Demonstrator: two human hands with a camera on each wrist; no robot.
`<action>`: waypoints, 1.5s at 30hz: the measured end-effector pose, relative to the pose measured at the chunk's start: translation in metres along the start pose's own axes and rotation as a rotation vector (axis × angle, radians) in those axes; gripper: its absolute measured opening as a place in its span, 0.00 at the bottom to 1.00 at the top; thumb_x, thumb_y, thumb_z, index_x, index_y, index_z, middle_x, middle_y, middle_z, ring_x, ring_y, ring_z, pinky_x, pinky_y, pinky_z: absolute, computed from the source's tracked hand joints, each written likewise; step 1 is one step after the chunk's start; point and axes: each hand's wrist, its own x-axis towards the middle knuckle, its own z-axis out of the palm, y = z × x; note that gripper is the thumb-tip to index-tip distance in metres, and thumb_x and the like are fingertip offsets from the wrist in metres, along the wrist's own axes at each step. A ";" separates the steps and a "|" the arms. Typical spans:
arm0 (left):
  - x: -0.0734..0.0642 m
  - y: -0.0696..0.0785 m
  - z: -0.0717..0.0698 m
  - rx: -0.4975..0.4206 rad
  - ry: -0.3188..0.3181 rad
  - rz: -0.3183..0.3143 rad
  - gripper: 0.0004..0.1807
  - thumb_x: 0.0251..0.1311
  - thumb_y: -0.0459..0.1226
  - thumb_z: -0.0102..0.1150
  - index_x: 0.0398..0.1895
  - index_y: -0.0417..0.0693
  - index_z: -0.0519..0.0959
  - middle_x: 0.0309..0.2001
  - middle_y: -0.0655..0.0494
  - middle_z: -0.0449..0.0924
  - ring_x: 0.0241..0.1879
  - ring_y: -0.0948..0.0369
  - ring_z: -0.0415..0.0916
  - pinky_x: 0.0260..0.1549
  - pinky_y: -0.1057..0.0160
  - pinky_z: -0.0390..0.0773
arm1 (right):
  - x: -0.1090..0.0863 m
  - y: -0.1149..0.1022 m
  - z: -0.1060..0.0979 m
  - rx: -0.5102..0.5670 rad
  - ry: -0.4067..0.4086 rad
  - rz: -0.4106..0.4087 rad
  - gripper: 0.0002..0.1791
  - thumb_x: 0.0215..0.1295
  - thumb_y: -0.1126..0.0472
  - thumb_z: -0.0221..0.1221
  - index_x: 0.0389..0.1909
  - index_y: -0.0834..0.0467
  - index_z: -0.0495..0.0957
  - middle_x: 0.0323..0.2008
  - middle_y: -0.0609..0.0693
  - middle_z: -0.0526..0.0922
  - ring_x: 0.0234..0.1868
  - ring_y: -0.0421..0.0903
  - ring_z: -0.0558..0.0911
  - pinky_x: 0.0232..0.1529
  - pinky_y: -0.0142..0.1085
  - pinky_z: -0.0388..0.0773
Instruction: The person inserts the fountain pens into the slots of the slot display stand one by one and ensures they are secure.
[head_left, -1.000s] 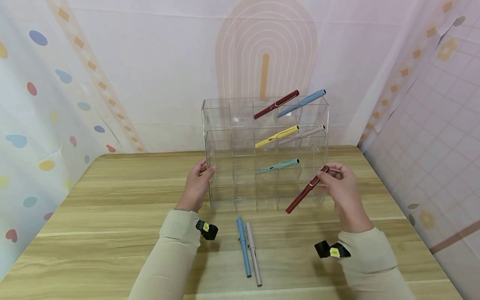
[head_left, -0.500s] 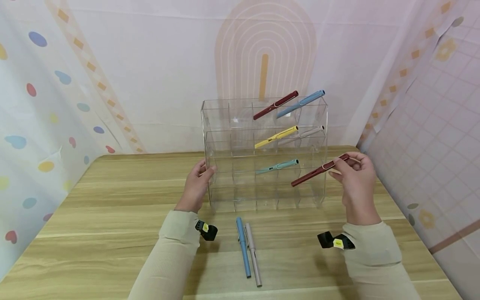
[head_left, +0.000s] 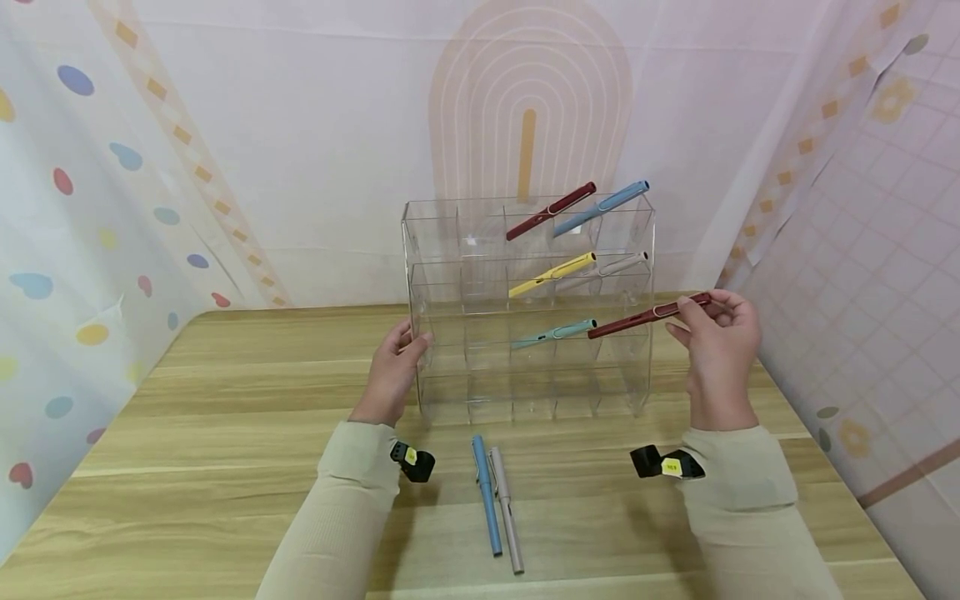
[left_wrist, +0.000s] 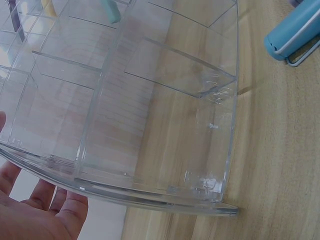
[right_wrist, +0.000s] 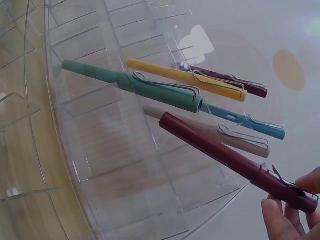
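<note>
A clear acrylic pen rack (head_left: 487,358) with tiers of compartments stands upright on the table. My left hand (head_left: 392,371) holds its left side wall, fingers (left_wrist: 70,210) outside and the thumb toward the front. Between thumb and fingers, my right hand (head_left: 722,346) pinches a dark red pen (head_left: 637,319) by its capped end. That pen slants down to the left, its free end in front of the rack's right part, close to a green pen (head_left: 558,332) on the third tier. Whether its tip touches the rack I cannot tell. The right wrist view shows the dark red pen (right_wrist: 215,147) below the green one.
In the upper tiers lean another dark red pen (head_left: 551,212), a light blue pen (head_left: 602,207), a yellow pen (head_left: 552,275) and a pale grey pen (head_left: 611,267). A blue pen (head_left: 487,496) and a grey pen (head_left: 507,510) lie on the wooden table (head_left: 247,433) before the rack.
My right hand has moved up and to the right with the dark red pen, which now lies flatter and higher, at the third tier. My left hand has stayed put.
</note>
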 end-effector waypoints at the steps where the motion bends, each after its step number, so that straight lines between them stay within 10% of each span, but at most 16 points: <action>1: 0.000 0.000 0.000 0.003 0.000 -0.001 0.27 0.71 0.42 0.49 0.71 0.49 0.61 0.65 0.43 0.62 0.64 0.48 0.61 0.62 0.46 0.62 | 0.000 0.001 0.001 -0.002 0.003 -0.006 0.16 0.57 0.77 0.59 0.38 0.57 0.67 0.33 0.52 0.69 0.25 0.38 0.79 0.23 0.27 0.79; 45: 0.000 -0.002 -0.001 -0.002 -0.007 0.015 0.27 0.71 0.42 0.48 0.71 0.50 0.61 0.65 0.43 0.61 0.64 0.48 0.60 0.61 0.46 0.62 | -0.017 0.046 0.018 -0.144 -0.088 -0.014 0.16 0.58 0.77 0.59 0.35 0.55 0.67 0.33 0.48 0.71 0.30 0.35 0.79 0.30 0.27 0.79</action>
